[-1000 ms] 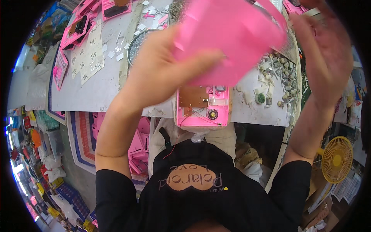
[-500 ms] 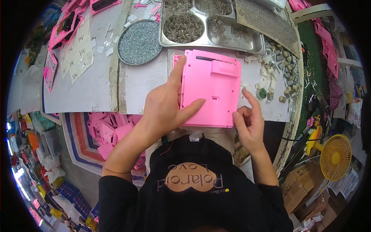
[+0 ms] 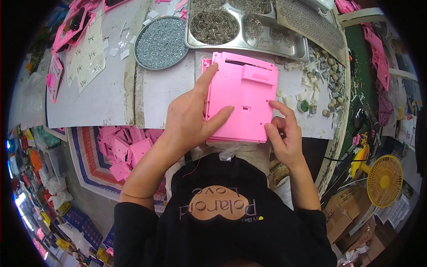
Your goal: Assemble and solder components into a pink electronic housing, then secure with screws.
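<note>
A flat, squarish pink plastic casing [image 3: 242, 95] lies under my hands at the table's near edge. It has a dark slot along its far side, a raised block, a small rectangular opening and several screw holes. My left hand [image 3: 189, 111] is closed on its left side, thumb lying across the face and index finger stretched up along the edge. At the right edge, my right hand [image 3: 287, 135] grips with thumb and index fingertip, its other fingers curled. The casing's underside is hidden.
Beyond the casing stand a round dish of small metal screws [image 3: 161, 43] and a steel compartment tray [image 3: 213, 46] of small springs. Small cylindrical parts [image 3: 331, 73] lie scattered at right. A striped bag of pink parts [image 3: 126, 151] sits below left; a yellow fan [image 3: 384, 181] stands right.
My right index finger has come down from beside the casing onto its right edge. The casing has tilted slightly, its far edge lifting a little. My left hand keeps its hold.
</note>
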Demonstrator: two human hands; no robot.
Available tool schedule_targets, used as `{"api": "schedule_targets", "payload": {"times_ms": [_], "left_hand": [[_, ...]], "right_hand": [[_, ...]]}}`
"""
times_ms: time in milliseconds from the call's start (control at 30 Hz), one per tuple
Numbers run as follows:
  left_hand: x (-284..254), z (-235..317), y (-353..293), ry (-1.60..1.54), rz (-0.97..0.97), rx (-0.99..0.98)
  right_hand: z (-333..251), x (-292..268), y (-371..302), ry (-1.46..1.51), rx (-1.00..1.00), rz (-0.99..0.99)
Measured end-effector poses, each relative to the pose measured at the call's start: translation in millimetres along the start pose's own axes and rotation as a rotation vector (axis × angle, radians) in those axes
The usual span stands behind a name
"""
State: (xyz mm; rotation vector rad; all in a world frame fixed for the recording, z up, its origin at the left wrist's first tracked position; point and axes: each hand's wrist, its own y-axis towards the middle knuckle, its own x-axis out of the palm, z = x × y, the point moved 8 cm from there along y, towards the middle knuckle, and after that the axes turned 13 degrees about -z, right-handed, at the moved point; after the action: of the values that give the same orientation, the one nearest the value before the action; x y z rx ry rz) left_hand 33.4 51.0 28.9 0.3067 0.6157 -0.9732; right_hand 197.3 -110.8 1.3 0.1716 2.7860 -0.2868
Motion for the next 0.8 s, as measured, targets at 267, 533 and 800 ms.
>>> {"api": "schedule_targets", "payload": {"times_ms": [267, 533, 800], "left_hand": [[-3.6, -4.5, -0.6, -0.02, 0.014, 0.001], [9.0, -12.2, -39.4, 0.038, 0.031, -0.183], [11.1, -26.6, -48.6, -0.157, -0.067, -0.23]], "right_hand": [[-15.2, -2.3, 17.7, -0.153, 0.039, -0.055], [-36.6, 4.9, 25.6, -0.547, -0.19, -0.094], [-46.6, 25.0, 19.5, -0.991, -0.183, -0.158]]}}
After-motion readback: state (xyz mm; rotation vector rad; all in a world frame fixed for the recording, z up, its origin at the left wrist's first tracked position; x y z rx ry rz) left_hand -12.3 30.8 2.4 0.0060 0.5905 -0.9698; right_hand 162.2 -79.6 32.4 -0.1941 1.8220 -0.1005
